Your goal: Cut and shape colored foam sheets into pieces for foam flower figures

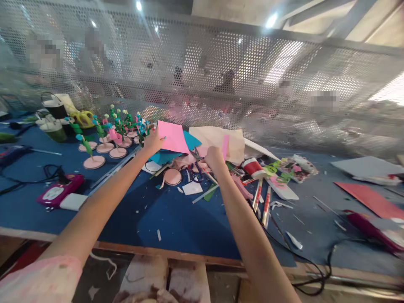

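My left hand [153, 141] is closed on the lower left corner of a pink paper sheet [172, 136], held up above the blue table [176, 219]. My right hand [214, 156] is closed around scissors [198, 155] and pinches a narrow pink paper strip [225, 145] that stands upright. Under both hands lie teal paper [192, 141], a beige sheet [221, 141] and a round pink disc [172, 176] among paper scraps.
Several small paper flowers on pink round bases [107, 134] stand at the left. A red thread spool [253, 167], pencils [261, 198], black cables [299, 252], a magenta box [59, 191], red paper [369, 198] and cups [55, 122] lie around. A perforated metal screen [221, 71] backs the table.
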The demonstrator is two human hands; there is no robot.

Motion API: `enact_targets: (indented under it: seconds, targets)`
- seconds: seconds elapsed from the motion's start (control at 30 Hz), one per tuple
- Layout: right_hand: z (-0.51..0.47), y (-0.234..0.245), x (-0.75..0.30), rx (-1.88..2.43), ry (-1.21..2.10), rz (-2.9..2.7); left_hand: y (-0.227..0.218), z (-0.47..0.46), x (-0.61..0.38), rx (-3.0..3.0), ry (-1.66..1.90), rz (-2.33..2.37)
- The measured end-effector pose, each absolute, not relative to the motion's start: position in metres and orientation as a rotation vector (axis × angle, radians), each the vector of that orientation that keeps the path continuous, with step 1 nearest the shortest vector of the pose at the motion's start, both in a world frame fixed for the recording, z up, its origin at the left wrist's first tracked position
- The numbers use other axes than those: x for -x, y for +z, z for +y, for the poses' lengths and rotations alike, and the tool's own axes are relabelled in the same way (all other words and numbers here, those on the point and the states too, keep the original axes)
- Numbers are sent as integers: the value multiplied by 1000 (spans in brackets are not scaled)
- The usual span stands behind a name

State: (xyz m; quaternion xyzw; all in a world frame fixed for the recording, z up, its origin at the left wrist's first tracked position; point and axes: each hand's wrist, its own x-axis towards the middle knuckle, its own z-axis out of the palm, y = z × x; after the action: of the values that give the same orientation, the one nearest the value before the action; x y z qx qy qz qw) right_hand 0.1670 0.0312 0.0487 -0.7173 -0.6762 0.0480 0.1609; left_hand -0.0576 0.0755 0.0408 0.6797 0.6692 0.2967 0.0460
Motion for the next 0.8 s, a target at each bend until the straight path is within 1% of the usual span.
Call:
enact_targets:
  seconds: [0.13,0.2,0.23,0.27,0.3,0.37,0.43,0.5,0.6,0.67,0.73,0.8]
  targets:
    - [33,53,-167,2105,129,-1950,57,56,57,-2260,701,2190]
    - [34,62,-176,2099,212,-1964,65,50,58,-2354,663,2129]
    - [35,66,-184,2082,289,-1944,70,48,59,-2393,676,2067]
    - [35,70,-192,2080,296,-1918,75,45,60,-2420,709,1978]
    - [36,72,-201,2082,269,-1885,82,41,61,-2434,756,1856]
    - [39,71,-215,2179,-9,-1654,97,28,62,-2374,853,1565]
    - [44,60,-224,2330,-204,-1479,112,11,61,-2304,902,1302]
    - [49,44,-226,2444,-135,-1392,120,-6,58,-2385,724,1292]
    - [56,22,-224,2456,50,-1387,113,-15,51,-2535,133,1537]
    - [57,13,-224,2412,66,-1415,98,-10,45,-2542,-143,1635]
    - [57,10,-228,2360,60,-1449,80,-3,40,-2508,-231,1713]
    - [56,12,-235,2245,62,-1535,65,3,35,-2516,-230,1735]
